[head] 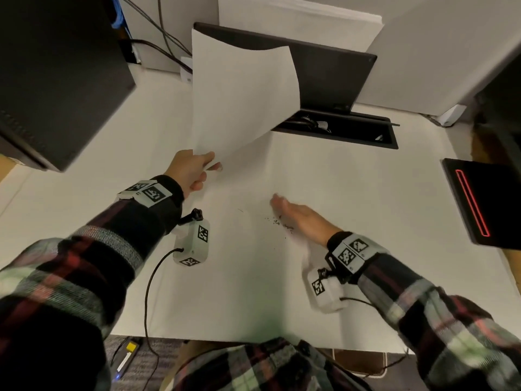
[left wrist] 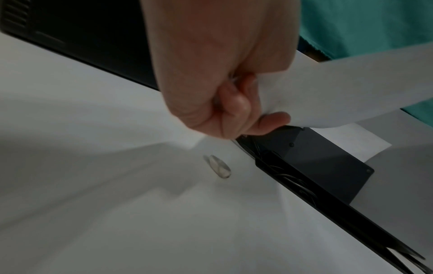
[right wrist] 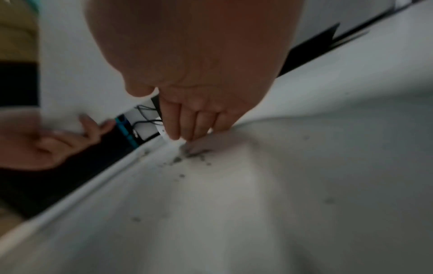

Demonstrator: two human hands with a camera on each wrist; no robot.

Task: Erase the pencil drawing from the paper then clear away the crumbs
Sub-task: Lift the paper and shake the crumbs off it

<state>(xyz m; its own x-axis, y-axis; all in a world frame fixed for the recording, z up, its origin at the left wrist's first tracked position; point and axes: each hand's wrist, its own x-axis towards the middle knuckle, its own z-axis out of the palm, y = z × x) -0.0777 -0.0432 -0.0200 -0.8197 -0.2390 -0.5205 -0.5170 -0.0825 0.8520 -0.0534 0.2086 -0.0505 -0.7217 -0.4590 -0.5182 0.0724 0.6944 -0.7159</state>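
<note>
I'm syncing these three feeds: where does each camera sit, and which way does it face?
Head: worn on the head, looking down at the desk; both hands and sleeves show.
Left wrist: along the left hand pinching the paper.
Right wrist: along the right hand, fingers down at the crumbs.
All three show the paper.

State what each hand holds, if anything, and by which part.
The left hand pinches the sheet of paper at its near bottom corner, lifting it off the desk. The right hand holds nothing; its fingers lie straight beside the crumbs.
</note>
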